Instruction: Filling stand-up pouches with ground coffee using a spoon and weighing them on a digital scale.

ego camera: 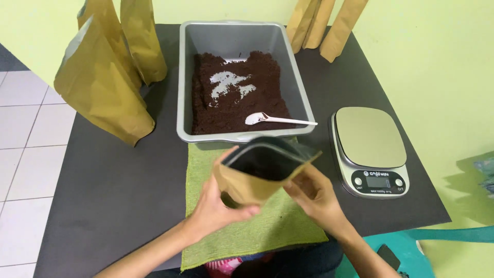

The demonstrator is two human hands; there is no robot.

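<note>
Both my hands hold an open brown paper pouch (252, 183) with a dark lining, tilted so that its mouth faces me, above a green cloth (206, 170). My left hand (218, 206) grips its lower left side. My right hand (316, 198) holds its right side from below. Just beyond the pouch stands a grey metal tray (188, 77) holding dark brown ground powder (231, 110). A white plastic spoon (272, 120) lies on the powder, its handle resting on the tray's right rim.
A small digital kitchen scale (370, 149) sits to the right on the black table (113, 185). Brown pouches stand at the back left (103, 87) and back right (329, 23). White floor tiles lie to the left.
</note>
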